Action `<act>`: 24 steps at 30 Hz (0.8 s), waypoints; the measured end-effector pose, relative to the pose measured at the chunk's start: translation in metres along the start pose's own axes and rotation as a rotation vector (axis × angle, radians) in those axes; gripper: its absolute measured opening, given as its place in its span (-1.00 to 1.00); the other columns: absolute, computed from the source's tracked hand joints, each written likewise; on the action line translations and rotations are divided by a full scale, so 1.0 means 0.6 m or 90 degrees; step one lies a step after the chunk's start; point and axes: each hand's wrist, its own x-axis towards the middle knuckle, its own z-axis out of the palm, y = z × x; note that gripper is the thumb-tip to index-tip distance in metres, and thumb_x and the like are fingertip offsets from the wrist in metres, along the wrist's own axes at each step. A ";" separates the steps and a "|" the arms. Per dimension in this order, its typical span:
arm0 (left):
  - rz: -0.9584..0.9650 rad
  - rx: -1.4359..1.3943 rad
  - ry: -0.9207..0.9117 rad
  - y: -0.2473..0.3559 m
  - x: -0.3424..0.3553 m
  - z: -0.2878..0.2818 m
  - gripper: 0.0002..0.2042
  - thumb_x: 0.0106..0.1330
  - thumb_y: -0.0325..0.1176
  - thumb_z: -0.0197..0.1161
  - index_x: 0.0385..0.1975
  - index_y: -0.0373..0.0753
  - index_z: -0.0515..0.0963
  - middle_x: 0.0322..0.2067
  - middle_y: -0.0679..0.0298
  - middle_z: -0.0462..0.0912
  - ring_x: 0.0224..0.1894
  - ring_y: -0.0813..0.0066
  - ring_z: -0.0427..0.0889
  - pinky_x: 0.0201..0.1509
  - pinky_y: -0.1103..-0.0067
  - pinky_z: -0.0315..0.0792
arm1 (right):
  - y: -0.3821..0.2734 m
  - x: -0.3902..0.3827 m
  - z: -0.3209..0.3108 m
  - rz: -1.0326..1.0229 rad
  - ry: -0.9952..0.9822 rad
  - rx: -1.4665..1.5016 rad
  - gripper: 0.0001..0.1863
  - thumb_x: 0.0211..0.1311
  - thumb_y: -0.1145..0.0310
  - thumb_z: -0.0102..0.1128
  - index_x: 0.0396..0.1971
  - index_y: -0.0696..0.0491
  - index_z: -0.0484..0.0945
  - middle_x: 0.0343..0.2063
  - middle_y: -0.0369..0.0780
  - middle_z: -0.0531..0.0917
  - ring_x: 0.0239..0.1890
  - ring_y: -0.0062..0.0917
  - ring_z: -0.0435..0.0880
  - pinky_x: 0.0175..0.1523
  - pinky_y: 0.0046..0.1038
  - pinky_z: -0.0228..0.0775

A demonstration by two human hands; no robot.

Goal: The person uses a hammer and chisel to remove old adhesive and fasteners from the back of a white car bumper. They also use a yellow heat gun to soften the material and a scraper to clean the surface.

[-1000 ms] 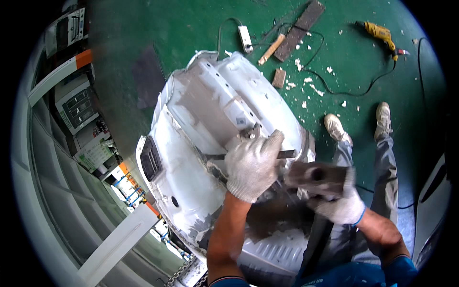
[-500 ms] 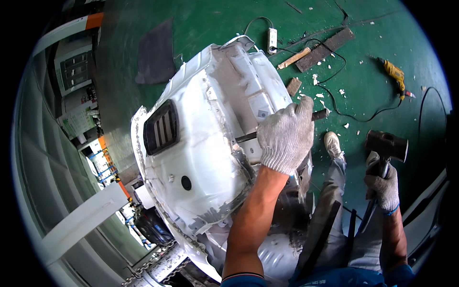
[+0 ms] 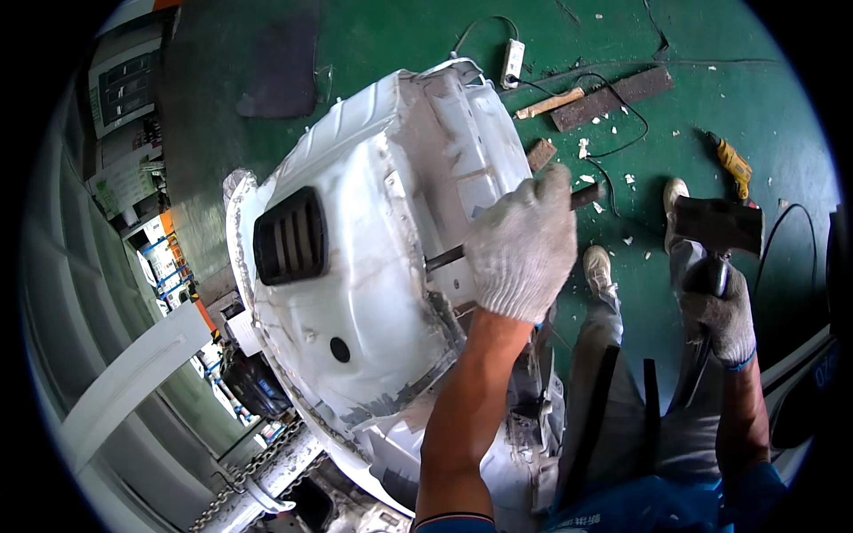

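Note:
My left hand [image 3: 524, 249], in a pale knitted glove, is closed round a dark steel chisel [image 3: 444, 258]. The chisel's tip meets the torn inner edge of a white car body section [image 3: 373, 293], and its butt end sticks out past my thumb side. On the right, my gloved right hand [image 3: 721, 315] grips the handle of a heavy hammer [image 3: 718, 224]. Its dark, blocky head is up, well apart from the chisel. A black slotted vent [image 3: 291, 235] and a round black plug [image 3: 339, 349] sit in the white metal.
On the green floor lie a yellow power tool [image 3: 734, 166], a power strip [image 3: 513, 64], a dark plank [image 3: 611, 99], a wooden handle [image 3: 549, 104], cables and white chips. A chain [image 3: 258, 466] wraps a pale beam at lower left. My shoes [image 3: 598, 266] stand beside the car section.
The hammer and my right hand have risen slightly. My right foot has moved forward. The chisel stays in my left hand at the same edge, while the whole view has shifted a little.

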 end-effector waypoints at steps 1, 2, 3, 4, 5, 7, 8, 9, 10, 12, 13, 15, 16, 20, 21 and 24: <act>-0.044 0.031 -0.045 0.009 0.009 -0.012 -0.69 0.29 -0.32 0.33 0.04 -0.01 0.62 -0.29 0.12 0.74 -0.28 0.05 0.77 -0.24 0.23 0.64 | -0.010 0.013 -0.009 0.029 -0.007 -0.001 -0.74 -0.02 0.48 0.37 -0.30 0.20 0.56 -0.57 -0.31 0.54 -0.72 -0.64 0.50 -0.64 -0.57 0.34; -0.057 0.035 -0.016 0.013 0.015 -0.011 -0.70 0.31 -0.30 0.32 0.05 -0.01 0.62 -0.28 0.12 0.75 -0.27 0.04 0.76 -0.23 0.22 0.63 | -0.023 0.027 -0.013 0.027 -0.019 -0.022 -0.74 -0.01 0.49 0.36 -0.28 0.20 0.56 -0.56 -0.31 0.54 -0.72 -0.65 0.51 -0.64 -0.57 0.33; -0.070 0.040 0.010 0.015 0.016 -0.010 -0.70 0.32 -0.28 0.31 0.05 -0.01 0.63 -0.28 0.12 0.75 -0.27 0.03 0.76 -0.21 0.21 0.63 | -0.037 0.038 -0.013 0.027 -0.031 -0.043 -0.73 0.00 0.49 0.36 -0.27 0.20 0.56 -0.54 -0.32 0.54 -0.71 -0.65 0.51 -0.64 -0.58 0.33; -0.082 0.044 0.037 0.019 0.016 -0.008 -0.70 0.33 -0.26 0.31 0.05 -0.02 0.64 -0.27 0.12 0.75 -0.26 0.02 0.76 -0.19 0.20 0.63 | -0.046 0.050 -0.018 0.027 -0.043 -0.065 -0.73 0.01 0.50 0.36 -0.25 0.20 0.56 -0.52 -0.32 0.54 -0.71 -0.65 0.52 -0.63 -0.58 0.33; -0.102 0.031 0.080 0.024 0.015 -0.004 -0.73 0.34 -0.26 0.33 0.02 -0.04 0.67 -0.27 0.12 0.75 -0.27 0.03 0.75 -0.20 0.24 0.63 | -0.048 0.062 -0.025 0.011 -0.060 -0.077 -0.68 0.04 0.51 0.35 -0.17 0.21 0.53 -0.51 -0.32 0.53 -0.70 -0.65 0.52 -0.63 -0.58 0.32; -0.104 0.020 0.118 0.021 0.010 0.001 -0.75 0.33 -0.28 0.35 -0.01 -0.05 0.68 -0.30 0.12 0.75 -0.29 0.05 0.75 -0.21 0.27 0.62 | -0.081 0.076 -0.022 0.018 -0.073 -0.097 -0.64 0.05 0.50 0.36 -0.12 0.21 0.52 -0.50 -0.32 0.53 -0.69 -0.66 0.52 -0.63 -0.59 0.32; -0.105 0.013 0.137 0.020 0.012 0.003 -0.75 0.33 -0.28 0.36 -0.02 -0.06 0.69 -0.31 0.12 0.75 -0.30 0.06 0.75 -0.21 0.29 0.62 | -0.095 0.085 -0.022 0.021 -0.080 -0.107 -0.62 0.05 0.49 0.36 -0.10 0.21 0.51 -0.50 -0.32 0.53 -0.69 -0.66 0.52 -0.62 -0.59 0.32; -0.109 0.031 0.113 0.024 0.020 -0.002 -0.77 0.31 -0.30 0.40 -0.05 -0.07 0.71 -0.37 0.10 0.73 -0.34 0.08 0.75 -0.24 0.32 0.61 | -0.100 0.097 -0.027 0.025 -0.094 -0.119 -0.59 0.06 0.49 0.37 -0.06 0.21 0.50 -0.49 -0.31 0.53 -0.69 -0.67 0.51 -0.63 -0.61 0.31; -0.118 0.017 0.107 0.029 0.024 -0.010 -0.78 0.31 -0.31 0.39 -0.06 -0.08 0.71 -0.38 0.11 0.73 -0.34 0.09 0.75 -0.24 0.32 0.61 | -0.108 0.104 -0.029 0.023 -0.091 -0.121 -0.59 0.06 0.49 0.37 -0.06 0.21 0.50 -0.49 -0.31 0.53 -0.69 -0.68 0.51 -0.63 -0.61 0.31; -0.138 -0.010 0.096 0.032 0.022 -0.022 -0.79 0.31 -0.31 0.39 -0.08 -0.08 0.70 -0.40 0.11 0.72 -0.35 0.09 0.75 -0.24 0.32 0.61 | -0.122 0.114 -0.029 0.019 -0.088 -0.125 -0.59 0.06 0.48 0.37 -0.06 0.21 0.51 -0.48 -0.32 0.54 -0.69 -0.69 0.51 -0.64 -0.62 0.30; -0.126 -0.024 0.086 0.027 0.020 -0.020 -0.81 0.32 -0.31 0.38 -0.09 -0.09 0.70 -0.40 0.11 0.72 -0.36 0.10 0.74 -0.25 0.33 0.61 | -0.121 0.123 -0.036 -0.007 -0.101 -0.111 -0.60 0.06 0.48 0.36 -0.06 0.20 0.52 -0.48 -0.32 0.54 -0.70 -0.70 0.50 -0.65 -0.64 0.28; -0.097 -0.052 0.073 0.015 0.021 -0.012 -0.84 0.33 -0.32 0.37 -0.12 -0.10 0.69 -0.42 0.11 0.71 -0.37 0.11 0.74 -0.26 0.34 0.60 | -0.134 0.129 -0.043 -0.025 -0.098 -0.101 -0.62 0.06 0.47 0.36 -0.08 0.18 0.54 -0.44 -0.34 0.56 -0.57 -0.69 0.54 -0.51 -0.61 0.37; -0.103 -0.049 0.065 0.014 0.024 -0.013 -0.85 0.33 -0.33 0.37 -0.13 -0.10 0.69 -0.43 0.11 0.70 -0.37 0.11 0.73 -0.28 0.34 0.59 | -0.134 0.132 -0.044 -0.068 -0.078 -0.108 -0.62 0.05 0.46 0.36 -0.08 0.17 0.54 -0.42 -0.33 0.57 -0.52 -0.68 0.55 -0.45 -0.60 0.41; -0.075 -0.048 0.088 0.004 0.017 -0.006 -0.86 0.33 -0.34 0.37 -0.16 -0.12 0.68 -0.46 0.12 0.67 -0.41 0.12 0.72 -0.33 0.36 0.56 | -0.174 0.124 -0.071 -0.039 -0.032 -0.101 -0.54 0.18 0.38 0.39 0.06 0.20 0.55 -0.32 -0.27 0.64 -0.40 -0.63 0.64 -0.34 -0.61 0.49; -0.052 -0.053 0.106 0.002 0.014 -0.006 -0.86 0.33 -0.35 0.37 -0.15 -0.13 0.68 -0.47 0.12 0.67 -0.42 0.11 0.71 -0.34 0.37 0.56 | -0.175 0.117 -0.093 -0.060 -0.002 -0.089 -0.50 0.24 0.33 0.40 0.13 0.21 0.54 -0.30 -0.25 0.65 -0.38 -0.59 0.67 -0.32 -0.62 0.52; -0.092 -0.024 0.038 0.011 0.007 -0.024 -0.78 0.25 -0.26 0.39 -0.12 -0.03 0.63 -0.55 0.28 0.58 -0.50 0.24 0.65 -0.38 0.35 0.51 | -0.163 0.140 -0.178 -0.179 -0.007 -0.045 -0.59 0.29 0.34 0.38 0.05 0.21 0.52 -0.41 -0.27 0.57 -0.51 -0.59 0.56 -0.44 -0.59 0.43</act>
